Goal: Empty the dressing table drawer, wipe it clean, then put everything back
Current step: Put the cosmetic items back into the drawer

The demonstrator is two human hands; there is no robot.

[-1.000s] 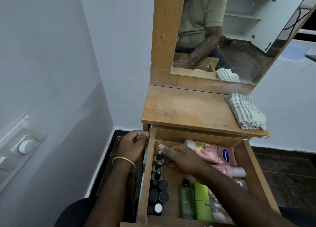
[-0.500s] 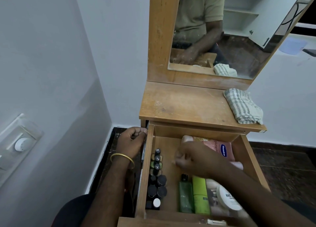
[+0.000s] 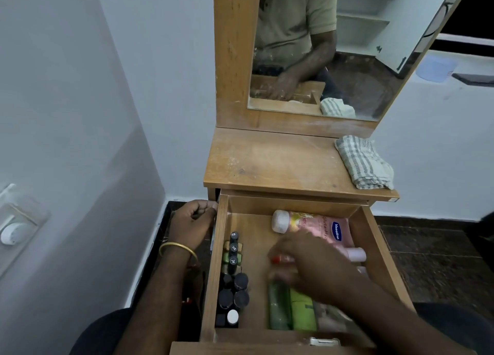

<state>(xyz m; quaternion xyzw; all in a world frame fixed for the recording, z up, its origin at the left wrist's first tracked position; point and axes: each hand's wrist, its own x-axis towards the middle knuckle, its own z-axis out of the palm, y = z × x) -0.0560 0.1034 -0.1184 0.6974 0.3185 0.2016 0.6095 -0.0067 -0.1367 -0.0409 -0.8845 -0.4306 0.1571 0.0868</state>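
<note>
The wooden drawer [image 3: 219,274] of the dressing table is pulled out below me. Along its left wall stands a row of small dark-capped bottles [image 3: 233,287]. A pink Vaseline lotion bottle [image 3: 320,226] lies at the back, and two green bottles [image 3: 291,313] lie at the front. My right hand [image 3: 312,263] is inside the drawer, blurred, with its fingers curled round a small red-tipped item [image 3: 276,259]. My left hand [image 3: 192,221] is outside the drawer, its curled fingers gripping the back of the left wall. A striped cloth [image 3: 363,162] lies on the tabletop.
The tabletop [image 3: 275,162] sits under a mirror [image 3: 347,47] that reflects a person's torso and arm. A grey wall with a switch plate [image 3: 16,221] stands close on the left. Dark floor tiles show right of the drawer. A metal latch [image 3: 324,341] sits on the drawer front.
My right hand has drawn back from the drawer's left rear toward the middle and now shows a red-tipped item at its fingers. My left hand has stayed on the drawer wall.
</note>
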